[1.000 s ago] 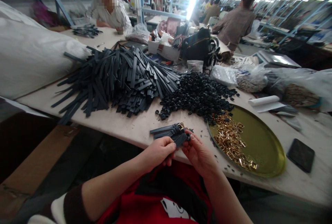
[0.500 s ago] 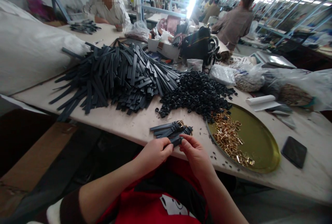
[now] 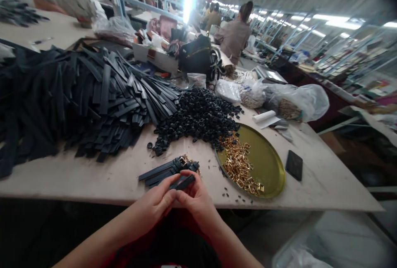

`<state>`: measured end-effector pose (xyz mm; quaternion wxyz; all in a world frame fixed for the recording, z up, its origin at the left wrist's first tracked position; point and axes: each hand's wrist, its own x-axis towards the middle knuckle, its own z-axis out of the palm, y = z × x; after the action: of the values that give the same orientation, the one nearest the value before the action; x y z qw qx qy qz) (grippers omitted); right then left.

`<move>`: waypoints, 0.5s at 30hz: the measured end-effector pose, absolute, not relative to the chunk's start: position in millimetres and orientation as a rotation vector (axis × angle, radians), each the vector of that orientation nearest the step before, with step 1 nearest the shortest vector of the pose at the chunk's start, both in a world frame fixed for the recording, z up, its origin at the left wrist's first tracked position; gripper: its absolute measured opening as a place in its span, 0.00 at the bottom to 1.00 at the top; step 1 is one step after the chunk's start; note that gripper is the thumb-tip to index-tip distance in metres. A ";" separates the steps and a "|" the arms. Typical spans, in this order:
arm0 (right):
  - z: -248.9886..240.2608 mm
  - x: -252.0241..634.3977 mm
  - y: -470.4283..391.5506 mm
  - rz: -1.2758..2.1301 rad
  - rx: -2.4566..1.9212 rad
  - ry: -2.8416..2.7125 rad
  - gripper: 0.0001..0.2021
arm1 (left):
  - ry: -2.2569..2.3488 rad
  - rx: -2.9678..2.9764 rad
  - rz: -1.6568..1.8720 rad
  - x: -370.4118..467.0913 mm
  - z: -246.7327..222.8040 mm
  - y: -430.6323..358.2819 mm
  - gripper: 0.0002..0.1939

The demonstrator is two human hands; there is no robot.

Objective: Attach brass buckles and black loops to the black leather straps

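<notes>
The round tray (image 3: pixel 268 164) lies flat on the table (image 3: pixel 328 181), and the gold buckles (image 3: pixel 237 164) cover its left part, while its right part is bare. To the left of the tray, at the near edge of the table, the left hand (image 3: pixel 161 197) and the right hand (image 3: pixel 197 195) meet over one dark strap (image 3: pixel 186 182). Both hands pinch it between thumb and fingers, the fingertips close together; the left has the near part and the right is curled about the far end. How hard they press cannot be told.

Left of the tray and just beyond the hands lies a small bundle of straps (image 3: pixel 159 172), roughly side by side, with gold metal at its right end. The heap of small black loops (image 3: pixel 198 117) spreads from the tray's upper left rim, and some loops reach over that rim. Farther left of the tray is the big pile of long dark straps (image 3: pixel 102 90).

Just right of the tray lies a black phone (image 3: pixel 294 164). Beyond the tray are a curled white sheet (image 3: pixel 266 118) and clear plastic bags (image 3: pixel 228 90); farther back and to its left stand a black bag (image 3: pixel 195 55) and an open box (image 3: pixel 164 63). Well behind the tray is a person in a brown top (image 3: pixel 233 38).
</notes>
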<state>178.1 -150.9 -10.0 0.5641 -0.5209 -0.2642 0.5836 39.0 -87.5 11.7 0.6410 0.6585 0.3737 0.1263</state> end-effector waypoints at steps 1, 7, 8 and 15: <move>-12.3 182.7 -149.1 1.343 -1.243 -0.684 0.23 | 0.853 1.507 0.318 42.1 9.2 -83.6 0.20; -19.0 298.6 -140.1 0.513 -1.851 -1.150 0.11 | 0.961 1.324 0.279 51.1 -1.7 -63.4 0.16; -18.4 323.3 -138.4 0.314 -1.981 -1.163 0.11 | 0.977 1.276 0.274 52.3 -3.1 -62.0 0.17; -24.2 391.7 -108.5 0.014 -2.565 -1.457 0.10 | 0.916 1.280 0.195 63.8 -0.3 -67.1 0.16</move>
<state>391.7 -108.5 -24.2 0.0955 -0.8655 -0.4917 0.0049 63.8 -67.1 -0.3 0.7018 0.5749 0.4115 0.0875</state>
